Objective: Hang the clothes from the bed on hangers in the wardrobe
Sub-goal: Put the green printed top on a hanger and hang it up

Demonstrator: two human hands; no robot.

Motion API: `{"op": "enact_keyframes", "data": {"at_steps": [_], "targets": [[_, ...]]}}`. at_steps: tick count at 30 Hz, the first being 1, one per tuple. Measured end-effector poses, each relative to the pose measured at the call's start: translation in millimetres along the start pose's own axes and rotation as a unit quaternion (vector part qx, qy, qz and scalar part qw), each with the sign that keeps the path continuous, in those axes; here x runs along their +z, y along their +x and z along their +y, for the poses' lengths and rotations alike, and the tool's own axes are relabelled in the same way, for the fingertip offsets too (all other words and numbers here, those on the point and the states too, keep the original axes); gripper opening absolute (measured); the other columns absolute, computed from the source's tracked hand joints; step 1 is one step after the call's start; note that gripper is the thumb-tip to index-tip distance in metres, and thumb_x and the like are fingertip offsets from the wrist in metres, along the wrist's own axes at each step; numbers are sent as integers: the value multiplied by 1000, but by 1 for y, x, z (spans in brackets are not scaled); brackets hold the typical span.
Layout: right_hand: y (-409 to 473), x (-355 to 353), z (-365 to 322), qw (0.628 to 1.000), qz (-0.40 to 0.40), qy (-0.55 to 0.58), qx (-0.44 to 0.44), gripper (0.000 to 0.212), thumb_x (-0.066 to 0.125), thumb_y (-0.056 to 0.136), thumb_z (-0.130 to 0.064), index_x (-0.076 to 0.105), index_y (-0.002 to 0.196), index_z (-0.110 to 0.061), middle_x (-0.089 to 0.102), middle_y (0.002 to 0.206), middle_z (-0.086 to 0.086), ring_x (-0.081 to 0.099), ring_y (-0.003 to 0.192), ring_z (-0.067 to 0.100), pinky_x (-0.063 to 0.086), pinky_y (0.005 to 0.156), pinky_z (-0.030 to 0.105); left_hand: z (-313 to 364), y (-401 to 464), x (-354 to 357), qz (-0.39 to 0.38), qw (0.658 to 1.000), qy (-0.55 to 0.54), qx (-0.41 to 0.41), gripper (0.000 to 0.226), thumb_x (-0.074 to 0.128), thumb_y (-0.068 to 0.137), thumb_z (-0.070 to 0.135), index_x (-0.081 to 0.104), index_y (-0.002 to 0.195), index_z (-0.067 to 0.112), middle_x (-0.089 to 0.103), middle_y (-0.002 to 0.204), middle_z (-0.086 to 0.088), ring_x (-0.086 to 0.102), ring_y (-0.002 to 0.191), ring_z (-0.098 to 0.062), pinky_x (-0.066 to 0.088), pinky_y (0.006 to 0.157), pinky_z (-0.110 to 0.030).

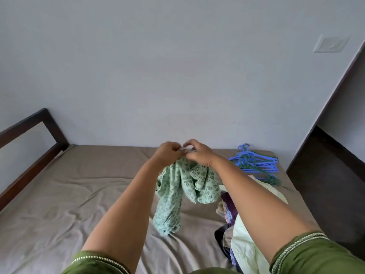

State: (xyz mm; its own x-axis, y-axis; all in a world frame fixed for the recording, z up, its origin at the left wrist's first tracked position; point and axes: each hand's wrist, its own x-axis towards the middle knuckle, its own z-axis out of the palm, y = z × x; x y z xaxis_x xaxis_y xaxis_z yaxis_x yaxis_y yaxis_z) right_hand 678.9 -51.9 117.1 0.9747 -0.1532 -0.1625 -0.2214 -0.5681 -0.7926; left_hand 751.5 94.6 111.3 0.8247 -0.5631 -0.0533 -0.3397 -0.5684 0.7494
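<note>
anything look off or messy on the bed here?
Mildly. The hangers lie in a tangled blue-and-green heap near the bed's far right corner. The clothes pile is jumbled. Both hands hold the green leaf-print garment bunched up.

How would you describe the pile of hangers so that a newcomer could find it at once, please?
Start at the bed with its brown sheet and look to its far right corner, by the wall. The hangers lie there in a loose tangle, beyond the heap of clothes. They are the only hard, thin-framed things on the bed: mostly bright blue, with a few dark green ones mixed in.
</note>
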Motion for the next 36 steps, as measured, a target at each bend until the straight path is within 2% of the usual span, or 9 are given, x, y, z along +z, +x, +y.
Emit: {"op": "enact_keyframes", "data": {"at_steps": [3, 7, 10, 14, 18, 20, 27, 32, 36], "targets": [[1, 2, -13, 996, -37, -72, -24, 72, 76, 67, -40, 48, 133, -31, 49, 131, 2, 52, 116, 22, 45, 100, 41, 5, -3, 2, 4, 999, -17, 51, 17, 60, 95, 26, 68, 90, 12, 70, 79, -10, 57, 66, -19, 48, 64, -34], [0, -19, -29, 996, -40, -81, -18, 31, 71, 84, -22, 60, 113, -22, 55, 120, 2, 53, 115, 21, 41, 90, 30, 6, -8, 3, 76, 990, -53, 104, 28, 59, 95, 33, 57, 76, 12, 51, 62, 2, 42, 56, -12, 34, 55, -27], [-3, -33, -41, 994, -45, -77, -55, 21, 67, 85, -12, 61, 100, -24, 61, 105, 0, 58, 103, 22, 46, 85, 31, 10, -15, 1, 68, 982, -122, 124, 29, 66, 88, 39, 54, 95, 13, 59, 77, 2, 53, 65, -10, 46, 60, -27], [-11, -60, -62, 989, 63, -81, -108, 33, 67, 89, -21, 57, 120, -17, 51, 131, 5, 48, 114, 20, 34, 92, 26, -16, -21, 14, 7, 992, -97, 80, 42, 74, 83, 38, 57, 116, 20, 70, 100, 4, 68, 86, -11, 59, 79, -34], [-16, -96, -67, 960, 227, -78, -143, 27, 63, 92, -21, 55, 117, -13, 54, 109, 0, 55, 84, 12, 38, 57, 12, -69, -26, 30, -22, 998, 59, -22, 30, 72, 84, 37, 67, 104, 15, 72, 93, -3, 68, 83, -19, 58, 80, -39], [-15, -108, -60, 944, 276, -118, -137, 23, 64, 92, -24, 56, 111, -12, 55, 100, -1, 55, 84, 16, 38, 65, 18, -90, -29, 27, -26, 994, 82, -64, 31, 72, 83, 42, 68, 98, 15, 71, 89, -2, 64, 78, -17, 55, 77, -35], [-9, -109, -32, 932, 327, -113, -111, 28, 64, 92, -30, 56, 109, -10, 57, 103, 1, 51, 92, 18, 38, 76, 25, -91, -31, 2, 129, 973, -157, -105, 35, 57, 92, 48, 63, 96, 13, 62, 82, -8, 55, 74, -22, 44, 68, -31], [-2, -108, -27, 927, 361, -44, -92, 23, 65, 91, -28, 57, 107, -12, 57, 100, 0, 64, 83, 29, 54, 72, 38, -104, -39, 10, -9, 990, 136, -44, 64, 82, 69, 48, 55, 120, 22, 67, 104, -3, 62, 96, -25, 49, 83, -32], [2, -109, -23, 918, 386, -19, -89, 19, 65, 91, -27, 56, 103, -15, 60, 97, 2, 63, 78, 29, 54, 68, 37, -131, -44, 17, 5, 973, 190, -132, 22, 69, 84, 27, 66, 102, 14, 68, 95, -4, 60, 85, -22, 51, 80, -32]]}}
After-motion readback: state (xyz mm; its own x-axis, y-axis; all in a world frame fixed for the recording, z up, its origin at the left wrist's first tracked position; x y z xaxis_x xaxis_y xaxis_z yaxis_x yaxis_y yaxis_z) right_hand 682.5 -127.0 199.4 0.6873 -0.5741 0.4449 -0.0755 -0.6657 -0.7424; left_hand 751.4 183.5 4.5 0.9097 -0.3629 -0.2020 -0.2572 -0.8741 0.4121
